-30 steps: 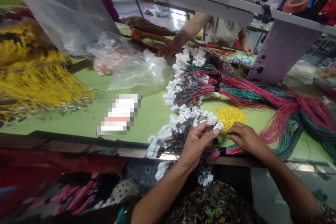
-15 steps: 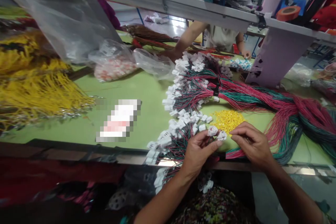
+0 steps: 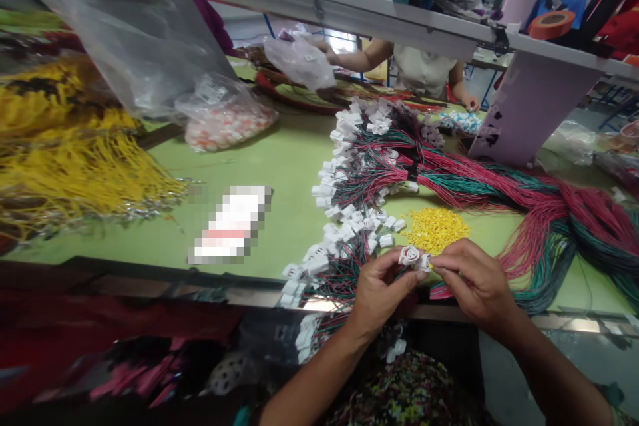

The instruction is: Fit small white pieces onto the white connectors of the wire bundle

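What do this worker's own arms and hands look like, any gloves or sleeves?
They are ordinary human ones. The left hand and right hand are bare, with no gloves, and I see no watch or bracelet. The forearms are uncovered too. Below them shows dark clothing with a small, multicoloured speckled pattern.

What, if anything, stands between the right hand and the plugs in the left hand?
Nothing visible: the right hand is at one white plug, a yellow bit showing where they meet. The yellow pile lies beyond, not between.
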A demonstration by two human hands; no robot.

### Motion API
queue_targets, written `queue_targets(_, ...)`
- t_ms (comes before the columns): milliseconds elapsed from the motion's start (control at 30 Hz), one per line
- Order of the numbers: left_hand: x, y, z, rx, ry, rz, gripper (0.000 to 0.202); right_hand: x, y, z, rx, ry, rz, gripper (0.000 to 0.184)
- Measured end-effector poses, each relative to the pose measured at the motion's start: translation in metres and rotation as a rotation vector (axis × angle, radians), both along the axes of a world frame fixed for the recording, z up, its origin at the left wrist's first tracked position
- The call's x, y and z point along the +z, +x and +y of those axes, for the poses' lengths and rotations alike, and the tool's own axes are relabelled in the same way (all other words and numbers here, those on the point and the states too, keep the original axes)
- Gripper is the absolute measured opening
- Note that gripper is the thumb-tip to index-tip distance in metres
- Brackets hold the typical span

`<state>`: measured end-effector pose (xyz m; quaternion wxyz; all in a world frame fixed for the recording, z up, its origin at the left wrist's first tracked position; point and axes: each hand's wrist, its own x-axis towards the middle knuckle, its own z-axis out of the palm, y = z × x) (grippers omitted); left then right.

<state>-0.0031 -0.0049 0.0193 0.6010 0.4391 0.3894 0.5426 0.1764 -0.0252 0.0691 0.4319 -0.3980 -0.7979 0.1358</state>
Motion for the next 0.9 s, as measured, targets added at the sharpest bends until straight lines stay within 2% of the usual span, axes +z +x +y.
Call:
queue_targets(133,-0.002,-0.001,0.001,0.014,0.023,0.011,0.02,-0.001,-0.001,0.001,-0.003,-0.027,0.028,0.023)
queue_targets(433,-0.004,-0.001,0.0,0.031,0.056,0.048,0.016,-0.003,-0.007,0.007,-0.055,-0.219,0.208,0.011)
queue_targets(700,-0.005,0.0,0.0,0.059,0.057,0.101,0.015,-0.008,-0.01,0.008,-0.056,-0.319,0.302,0.007)
queue_targets(800,-0.003,0.0,-0.001,0.06,0.065,0.112,0.015,-0.013,-0.009,0.01,-0.069,-0.455,0.43,0.005)
queue_targets(900,-0.002,0.0,0.0,0.046,0.106,0.127,0.012,-0.015,-0.006,0.013,-0.021,-0.668,0.541,0.016)
